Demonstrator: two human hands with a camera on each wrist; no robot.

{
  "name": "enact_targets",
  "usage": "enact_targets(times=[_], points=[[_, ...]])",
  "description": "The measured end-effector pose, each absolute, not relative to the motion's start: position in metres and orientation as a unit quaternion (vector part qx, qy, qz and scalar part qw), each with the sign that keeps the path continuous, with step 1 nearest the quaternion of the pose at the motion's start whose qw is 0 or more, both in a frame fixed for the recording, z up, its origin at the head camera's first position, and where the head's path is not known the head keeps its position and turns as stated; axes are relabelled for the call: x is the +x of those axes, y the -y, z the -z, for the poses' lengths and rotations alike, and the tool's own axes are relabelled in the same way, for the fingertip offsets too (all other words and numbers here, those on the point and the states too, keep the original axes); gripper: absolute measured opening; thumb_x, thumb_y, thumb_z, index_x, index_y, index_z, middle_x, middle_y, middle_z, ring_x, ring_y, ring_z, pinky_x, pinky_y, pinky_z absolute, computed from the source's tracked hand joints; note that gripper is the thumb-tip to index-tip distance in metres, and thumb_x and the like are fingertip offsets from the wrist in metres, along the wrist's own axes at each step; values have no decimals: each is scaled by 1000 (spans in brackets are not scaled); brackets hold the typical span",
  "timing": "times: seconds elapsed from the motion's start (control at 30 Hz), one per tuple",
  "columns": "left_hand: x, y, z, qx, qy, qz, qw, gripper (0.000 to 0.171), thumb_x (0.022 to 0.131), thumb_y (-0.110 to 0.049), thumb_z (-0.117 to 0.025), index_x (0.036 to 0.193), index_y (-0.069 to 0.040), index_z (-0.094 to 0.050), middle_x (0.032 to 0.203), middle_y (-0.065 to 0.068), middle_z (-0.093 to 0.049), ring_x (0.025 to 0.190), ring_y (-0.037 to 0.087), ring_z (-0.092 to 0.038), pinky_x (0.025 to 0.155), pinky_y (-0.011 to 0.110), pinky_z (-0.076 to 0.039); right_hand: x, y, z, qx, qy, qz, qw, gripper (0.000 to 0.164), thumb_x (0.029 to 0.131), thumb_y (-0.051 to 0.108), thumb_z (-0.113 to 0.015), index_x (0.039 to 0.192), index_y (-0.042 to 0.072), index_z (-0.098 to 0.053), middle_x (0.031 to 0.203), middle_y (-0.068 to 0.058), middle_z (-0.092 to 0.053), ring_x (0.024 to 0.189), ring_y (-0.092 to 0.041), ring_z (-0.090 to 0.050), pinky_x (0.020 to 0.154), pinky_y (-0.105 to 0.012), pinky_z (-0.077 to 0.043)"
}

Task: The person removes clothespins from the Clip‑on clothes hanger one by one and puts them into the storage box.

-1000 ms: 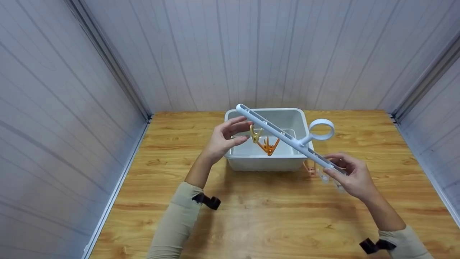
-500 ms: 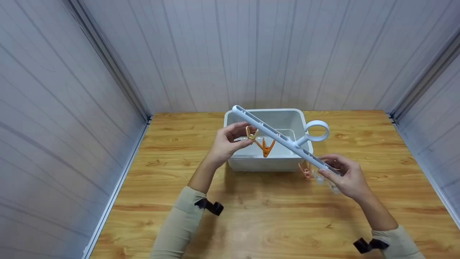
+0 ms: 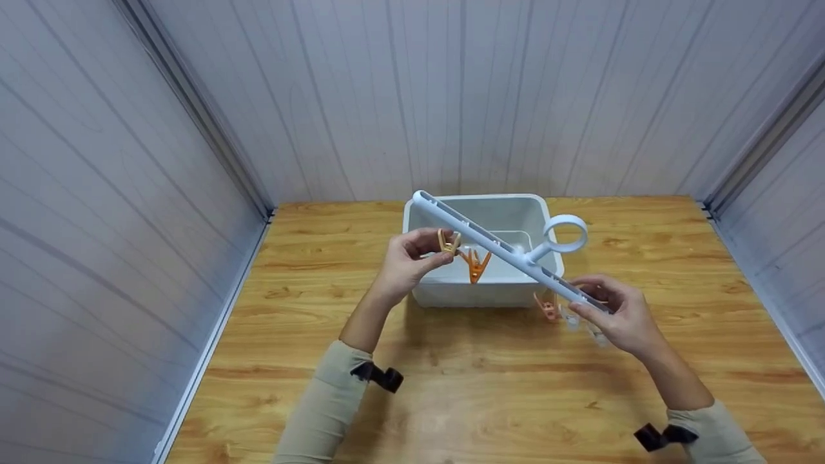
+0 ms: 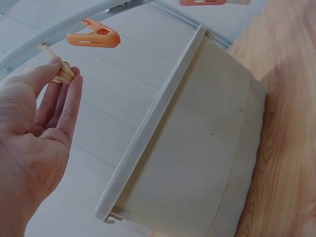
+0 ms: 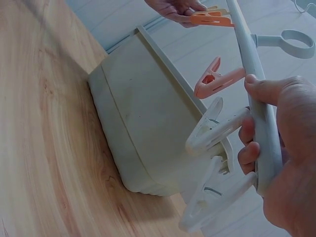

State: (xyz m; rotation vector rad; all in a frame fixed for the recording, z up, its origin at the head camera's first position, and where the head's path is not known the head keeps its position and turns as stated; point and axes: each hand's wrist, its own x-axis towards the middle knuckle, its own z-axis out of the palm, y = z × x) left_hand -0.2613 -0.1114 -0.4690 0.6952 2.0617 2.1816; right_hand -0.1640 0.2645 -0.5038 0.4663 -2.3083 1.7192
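Observation:
A white bar-shaped clip hanger (image 3: 490, 244) slants above the bin in the head view, its ring (image 3: 583, 233) pointing up and right. My right hand (image 3: 624, 317) grips the bar's lower right end. My left hand (image 3: 407, 265) pinches a pale yellow clothespin (image 4: 63, 76) between thumb and fingers, close to the bar's upper left part. Beside it an orange clothespin (image 4: 95, 38) hangs from the bar. Farther along, toward my right hand, are a pink clothespin (image 5: 215, 82) and two clear clothespins, the upper one (image 5: 212, 129) and the lower one (image 5: 210, 200).
A whitish plastic bin (image 3: 480, 294) stands on the wooden table (image 3: 464, 386) beneath the hanger. Pale panelled walls (image 3: 387, 96) rise behind the table and on both sides.
My left hand has moved slightly right, and its fingers have closed on the yellow clothespin. The hanger and my right hand have shifted a little left.

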Motion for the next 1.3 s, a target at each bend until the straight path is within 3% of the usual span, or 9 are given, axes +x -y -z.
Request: enact_targets(times=[0.17, 0.37, 0.77, 0.97, 1.13, 1.3], points=[[-261, 111, 471, 224, -673, -704, 20, 37, 98, 7, -81, 134, 11, -73, 112, 0, -85, 102, 8, -78, 92, 25, -67, -165, -266, 504, 169, 793, -575, 106, 32, 94, -20, -76, 124, -12, -73, 101, 6, -80, 89, -5, -77, 77, -17, -64], [-259, 113, 472, 213, -677, -705, 24, 37, 97, 8, -81, 133, 12, -73, 110, -4, -85, 101, 7, -77, 91, 24, -66, -164, -269, 500, 179, 811, -549, 90, 31, 96, -15, -77, 126, -7, -75, 101, 9, -78, 88, -5, -76, 77, -17, -63], [-257, 113, 470, 205, -667, -715, 46, 38, 97, 8, -82, 133, 15, -71, 109, -2, -86, 101, 8, -78, 90, 24, -67, -163, -272, 501, 179, 810, -553, 76, 31, 96, -14, -78, 126, -7, -75, 98, 4, -79, 85, -5, -76, 72, -19, -63], [-257, 119, 471, 236, -639, -727, 88, 39, 99, 10, -77, 135, 21, -67, 111, -3, -86, 101, 8, -81, 90, 25, -68, -163, -273, 501, 197, 805, -554, 75, 31, 95, -17, -76, 124, -8, -74, 99, 4, -80, 85, -5, -77, 73, -20, -64], [-258, 128, 471, 263, -617, -729, 137, 43, 106, 2, -72, 142, 24, -61, 119, 10, -87, 104, 7, -83, 91, 24, -68, -162, -276, 499, 207, 803, -556, 64, 32, 95, -18, -76, 125, -9, -73, 104, 10, -81, 91, -4, -79, 76, -20, -65], [-258, 134, 470, 300, -619, -707, 162, 43, 109, -2, -70, 142, 23, -61, 130, 33, -78, 108, 7, -82, 92, 24, -68, -161, -279, 498, 211, 804, -553, 55, 32, 95, -18, -75, 125, -9, -73, 105, 11, -81, 92, -5, -79, 77, -20, -65]])
